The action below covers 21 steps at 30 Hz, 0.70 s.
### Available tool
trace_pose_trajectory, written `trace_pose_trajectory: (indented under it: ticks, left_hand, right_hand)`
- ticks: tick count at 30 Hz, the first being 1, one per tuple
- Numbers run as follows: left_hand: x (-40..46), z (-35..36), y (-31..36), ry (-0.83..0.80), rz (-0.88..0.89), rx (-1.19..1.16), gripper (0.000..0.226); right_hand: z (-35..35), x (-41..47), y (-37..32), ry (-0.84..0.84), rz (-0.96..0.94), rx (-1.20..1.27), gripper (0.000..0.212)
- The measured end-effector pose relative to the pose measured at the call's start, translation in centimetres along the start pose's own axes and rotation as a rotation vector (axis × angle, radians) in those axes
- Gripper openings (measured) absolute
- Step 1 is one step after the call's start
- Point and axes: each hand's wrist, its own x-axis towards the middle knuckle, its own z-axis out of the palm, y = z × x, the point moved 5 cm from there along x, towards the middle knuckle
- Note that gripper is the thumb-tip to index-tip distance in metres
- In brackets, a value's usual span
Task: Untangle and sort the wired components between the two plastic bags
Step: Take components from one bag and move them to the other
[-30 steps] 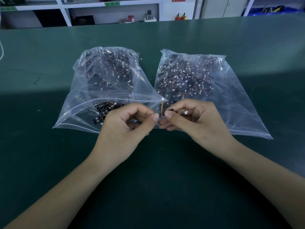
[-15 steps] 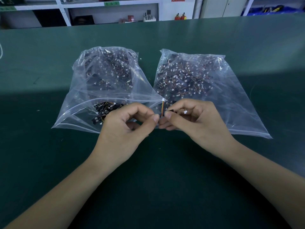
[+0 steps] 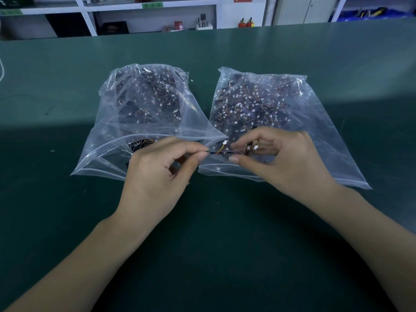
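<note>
Two clear zip bags lie side by side on the green table, both full of small black parts with thin wires and white plugs: the left bag [image 3: 144,113] and the right bag [image 3: 265,102]. Between their mouths my left hand [image 3: 157,174] pinches one end of a small wired component [image 3: 219,151] with thumb and forefinger. My right hand [image 3: 286,158] pinches its other end, and a second wired component [image 3: 252,147] with a white plug sits between its curled fingers. The first part's yellow and orange wire arcs up to a white plug.
The green table [image 3: 213,244] runs wide in front of and around the bags. White shelving [image 3: 155,14] with small items stands beyond the far edge. A white cord [image 3: 1,70] shows at the left border.
My hands have drawn slightly apart, and the component between them now lies stretched out sideways instead of standing upright. The bags have not moved.
</note>
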Motion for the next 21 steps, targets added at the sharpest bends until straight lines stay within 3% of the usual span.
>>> trace_pose_trajectory:
  ticks: [3,6,9,14,21]
  left_hand:
    - [0.20,0.01,0.13,-0.036,0.097,0.114,0.009]
    - [0.18,0.19,0.20,-0.093,0.139,0.125,0.007]
    - [0.11,0.45,0.20,-0.139,0.146,0.096,0.005]
    - [-0.11,0.65,0.09,-0.119,0.156,0.115,0.001]
    - [-0.21,0.90,0.55,-0.047,0.216,0.196,0.006]
  right_hand:
    - [-0.02,0.10,-0.04,-0.100,-0.011,-0.141,0.039]
    - [0.30,-0.05,0.14,-0.180,-0.002,-0.262,0.036]
    - [0.15,-0.07,-0.01,-0.120,-0.051,-0.291,0.021]
    - [-0.37,-0.18,-0.43,0.027,-0.062,-0.241,0.024]
    - [-0.21,-0.32,-0.37,0.096,-0.072,-0.176,0.020]
